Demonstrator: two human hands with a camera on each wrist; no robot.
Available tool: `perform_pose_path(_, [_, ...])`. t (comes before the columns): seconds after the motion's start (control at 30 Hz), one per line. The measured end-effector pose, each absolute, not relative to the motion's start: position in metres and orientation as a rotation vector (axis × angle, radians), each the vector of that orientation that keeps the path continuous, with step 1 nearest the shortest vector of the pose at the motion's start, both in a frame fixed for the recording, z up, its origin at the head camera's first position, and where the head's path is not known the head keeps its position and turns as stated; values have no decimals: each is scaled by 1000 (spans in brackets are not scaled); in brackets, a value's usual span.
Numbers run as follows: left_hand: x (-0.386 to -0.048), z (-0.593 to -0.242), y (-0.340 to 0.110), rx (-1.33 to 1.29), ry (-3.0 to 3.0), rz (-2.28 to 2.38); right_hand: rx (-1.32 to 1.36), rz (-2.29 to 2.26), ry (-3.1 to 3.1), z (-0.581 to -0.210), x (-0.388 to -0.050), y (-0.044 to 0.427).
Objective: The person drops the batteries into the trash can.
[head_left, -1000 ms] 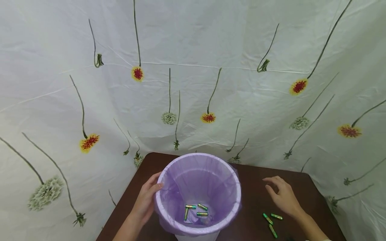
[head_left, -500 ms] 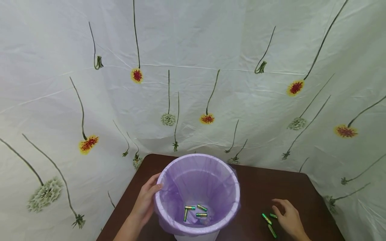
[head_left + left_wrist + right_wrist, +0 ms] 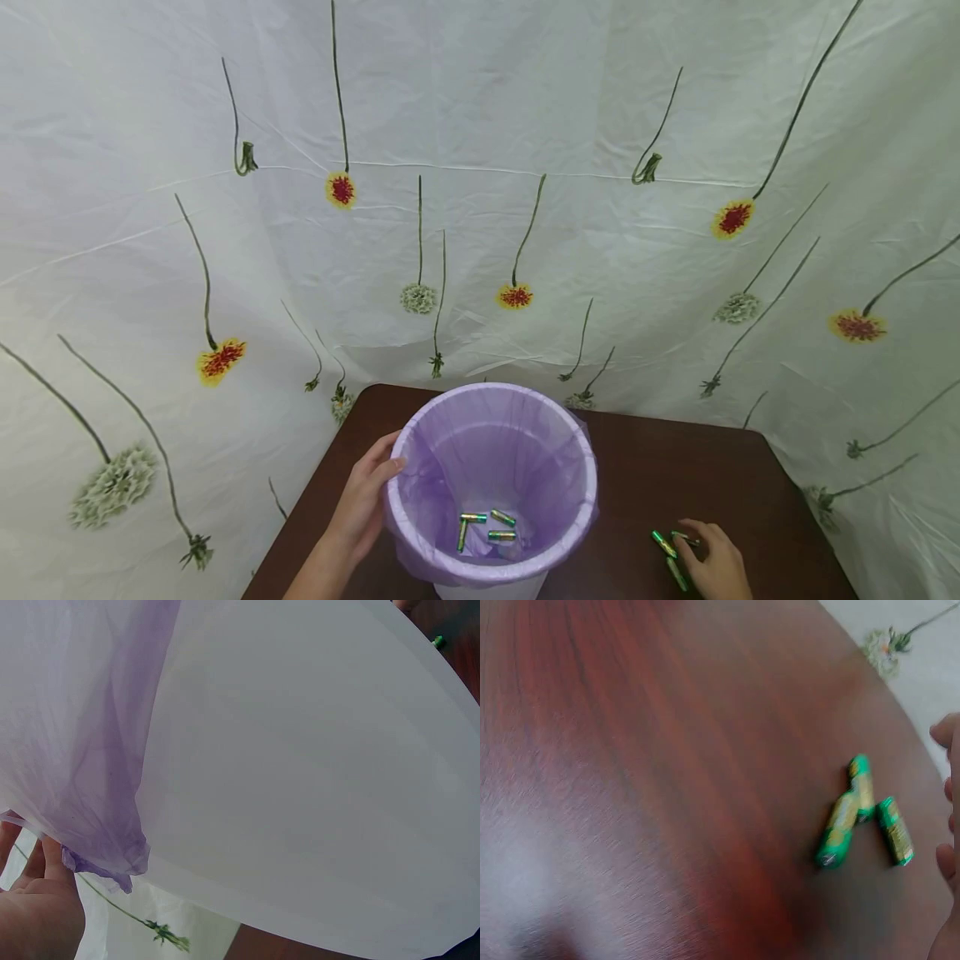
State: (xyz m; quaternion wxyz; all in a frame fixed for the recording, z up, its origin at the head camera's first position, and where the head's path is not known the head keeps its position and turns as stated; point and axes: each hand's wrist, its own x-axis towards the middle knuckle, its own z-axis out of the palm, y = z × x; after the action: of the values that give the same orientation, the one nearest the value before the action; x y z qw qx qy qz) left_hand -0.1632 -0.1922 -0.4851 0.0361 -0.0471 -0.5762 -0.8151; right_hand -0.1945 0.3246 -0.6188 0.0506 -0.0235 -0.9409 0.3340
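Note:
A bin (image 3: 585,500) lined with a thin purple bag (image 3: 112,765) stands at the table's middle. My left hand (image 3: 362,492) grips its left rim, the thumb over the edge. Several green-and-gold batteries (image 3: 502,535) lie at the bottom of the bin. To the right, my right hand (image 3: 716,560) pinches one battery (image 3: 687,539) at the table top between thumb and index finger. Two more batteries lie beside it, one (image 3: 663,543) to the left and one (image 3: 677,573) nearer me. Only the edge of that hand shows in the right wrist view.
The dark brown table (image 3: 720,450) has rounded corners. White cloth (image 3: 480,100) printed with flowers hangs behind it and at both sides. The bin's white outer wall (image 3: 300,780) fills most of the left wrist view.
My right hand has come down and toward me to the batteries, and its thumb and index finger have closed around one. The left hand and the bin have stayed in place.

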Motion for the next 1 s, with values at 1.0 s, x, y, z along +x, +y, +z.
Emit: perform_pose_path(1.0, [-164, -487, -194, -181, -1768, -2502, -116, 763, -2570, -707, -169, 327])
